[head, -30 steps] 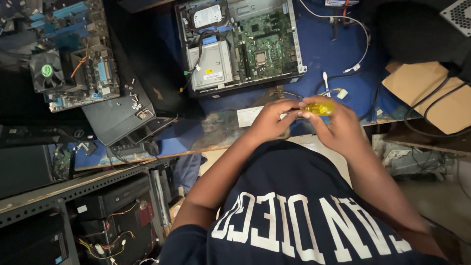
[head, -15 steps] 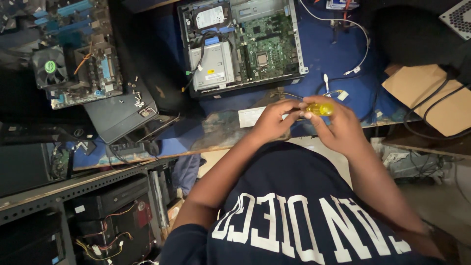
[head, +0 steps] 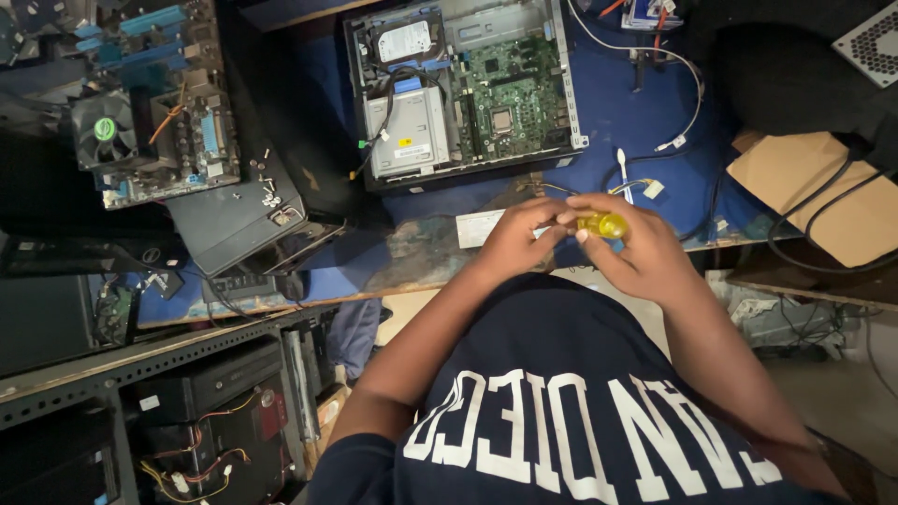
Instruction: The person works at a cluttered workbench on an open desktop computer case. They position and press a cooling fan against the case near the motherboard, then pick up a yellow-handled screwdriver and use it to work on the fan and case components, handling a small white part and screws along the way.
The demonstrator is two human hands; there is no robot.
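Both my hands meet in front of my chest over the near edge of the blue work surface [head: 645,112]. My right hand [head: 636,252] grips a tool with a clear yellow handle [head: 603,224]. My left hand [head: 514,238] pinches the other end of that tool with its fingertips; the tip is hidden by the fingers. Beyond the hands lies an open desktop computer case [head: 463,89] with a green motherboard, a hard drive and a silver power supply.
A bare motherboard with a fan [head: 140,112] lies at the far left. A dark metal cover with loose screws [head: 238,215] rests beside it. Cardboard [head: 814,187] and black cables sit at right. White cables [head: 673,103] trail across the blue surface. Shelves with more cases stand below left.
My hands have stayed together on the yellow-handled tool with only slight finger shifts. The view has barely moved.
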